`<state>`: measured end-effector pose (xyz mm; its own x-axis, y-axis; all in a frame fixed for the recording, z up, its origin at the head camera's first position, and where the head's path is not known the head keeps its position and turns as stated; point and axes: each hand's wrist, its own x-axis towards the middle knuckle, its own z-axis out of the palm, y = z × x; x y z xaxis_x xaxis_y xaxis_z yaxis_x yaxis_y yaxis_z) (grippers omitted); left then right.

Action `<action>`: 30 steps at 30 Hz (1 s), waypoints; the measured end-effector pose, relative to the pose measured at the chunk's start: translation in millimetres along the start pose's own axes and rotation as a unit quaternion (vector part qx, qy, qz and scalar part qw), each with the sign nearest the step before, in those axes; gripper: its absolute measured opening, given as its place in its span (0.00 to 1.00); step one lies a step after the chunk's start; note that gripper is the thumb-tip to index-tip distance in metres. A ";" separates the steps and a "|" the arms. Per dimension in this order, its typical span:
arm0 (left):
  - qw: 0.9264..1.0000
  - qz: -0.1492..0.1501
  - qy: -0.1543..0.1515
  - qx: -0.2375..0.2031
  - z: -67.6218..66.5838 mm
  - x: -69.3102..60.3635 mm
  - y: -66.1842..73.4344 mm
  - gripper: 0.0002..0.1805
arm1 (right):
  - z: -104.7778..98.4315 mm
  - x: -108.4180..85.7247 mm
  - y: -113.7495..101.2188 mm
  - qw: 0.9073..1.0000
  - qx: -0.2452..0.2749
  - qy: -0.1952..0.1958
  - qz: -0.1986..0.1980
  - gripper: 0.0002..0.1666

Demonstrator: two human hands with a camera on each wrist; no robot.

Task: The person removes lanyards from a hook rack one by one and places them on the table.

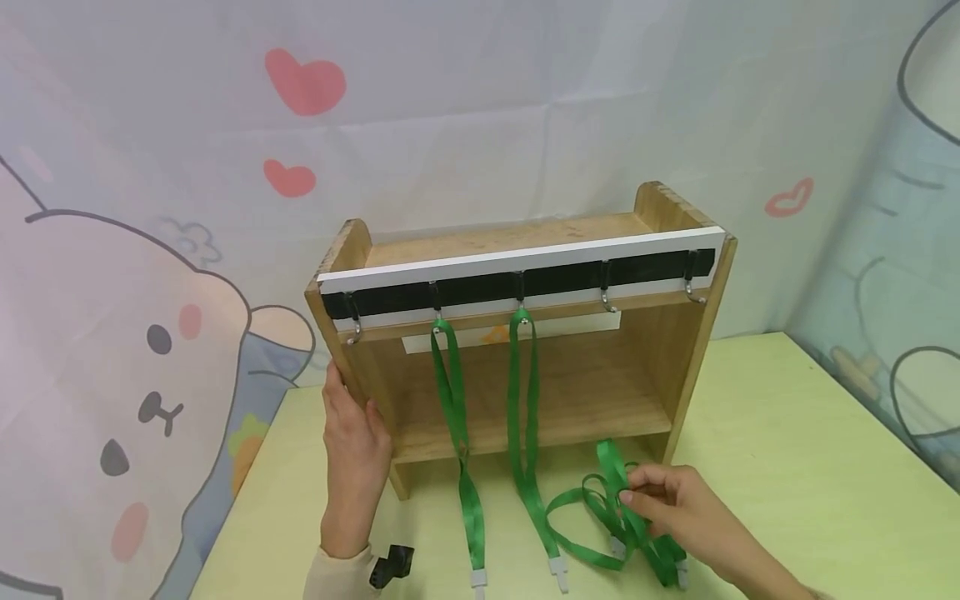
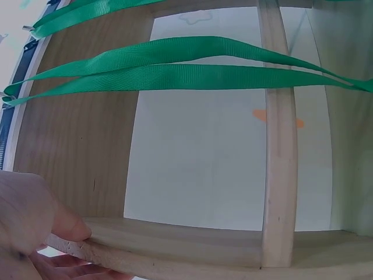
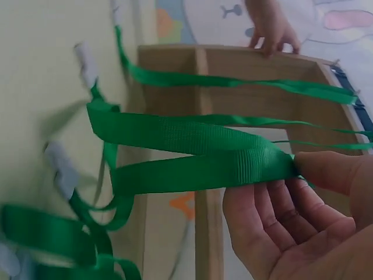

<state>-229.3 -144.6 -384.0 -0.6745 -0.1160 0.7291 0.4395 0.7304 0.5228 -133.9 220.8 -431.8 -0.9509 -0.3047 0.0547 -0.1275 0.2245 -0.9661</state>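
Note:
A wooden shelf (image 1: 525,446) carries a black strip with several metal hooks along its top front. Two green lanyards (image 1: 450,392) (image 2: 192,76) hang from the second and third hooks from the left. At the shelf's left side panel, the left hand (image 1: 356,450) (image 2: 35,221) grips the edge, thumb on the inner face and fingers outside. Below the shelf's right part, the right hand (image 1: 675,500) (image 3: 297,216) pinches a green lanyard (image 1: 613,471) (image 3: 175,172) between thumb and fingers. More green lanyard loops with grey-white clips (image 3: 61,169) lie beneath it.
The shelf stands on a pale green table (image 1: 787,433) against a printed cloth backdrop (image 1: 480,125). Hooks at the far left (image 1: 352,321) and the two right ones (image 1: 693,279) hold no lanyard. A small black device (image 1: 392,567) sits at the left wrist.

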 end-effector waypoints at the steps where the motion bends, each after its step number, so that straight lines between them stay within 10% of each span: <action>1: 1.000 -0.001 -0.001 0.000 -0.4 0.2 -0.1 0.37 | 1.1 1.1 1.7 1.000 -0.020 0.009 -0.007 0.10; 12: 1.000 -0.013 -0.014 -0.001 -2.5 -0.4 0.8 0.37 | 16.1 18.3 23.9 0.982 -0.158 0.085 -0.056 0.04; 30: 1.000 -0.019 -0.018 -0.010 -4.0 0.4 1.3 0.37 | 50.7 35.9 42.0 0.940 -0.298 0.161 0.026 0.04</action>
<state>-226.6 -146.4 -381.3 -0.7118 -0.1178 0.6924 0.4249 0.7127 0.5581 -159.1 172.3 -483.1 -0.9842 -0.0033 0.1773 -0.1216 0.7401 -0.6614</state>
